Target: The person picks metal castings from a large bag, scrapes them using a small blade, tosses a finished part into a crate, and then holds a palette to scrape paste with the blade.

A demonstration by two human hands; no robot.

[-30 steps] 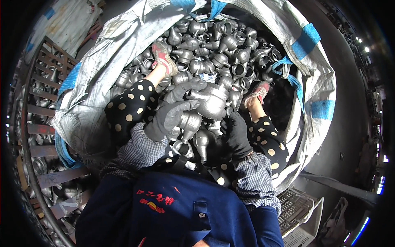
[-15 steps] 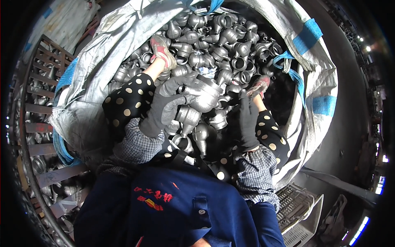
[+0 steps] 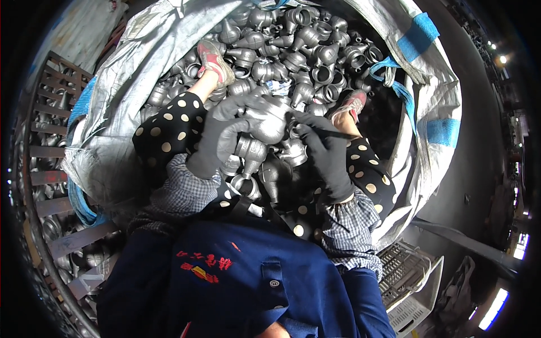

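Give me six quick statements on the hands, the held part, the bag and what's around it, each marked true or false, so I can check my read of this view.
1. The left hand holds a rounded metal part. True.
2. The right hand is close to that part. True.
3. Both hands are bare. False: they wear dark gloves.
4. A plastic crate sits outside the white bag, on the person's right. True.
5. The bag has only red straps. False: the visible straps are blue.
6. Both feet are outside the bag. False: the shoes are inside it, where the loose metal parts lie.
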